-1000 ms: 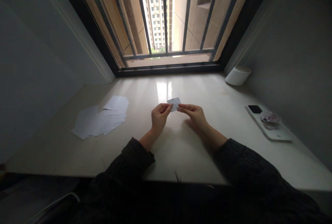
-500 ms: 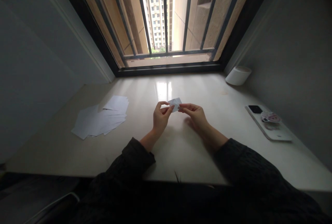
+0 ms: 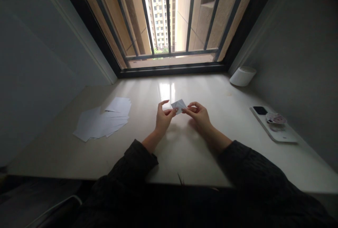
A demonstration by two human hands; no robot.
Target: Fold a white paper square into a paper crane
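Holding folded paper (image 3: 180, 104), left hand (image 3: 163, 119) and right hand (image 3: 202, 116) nearly meet.

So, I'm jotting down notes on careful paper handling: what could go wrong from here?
The small, folded, white paper square might slip or twist: the bare left hand has its index finger raised clear of it, and the bare right hand meets it near the opposite edge.

The loose, fanned-out white paper sheets could scatter if the black fabric left sleeve brushed them, since nothing visible weighs them down.
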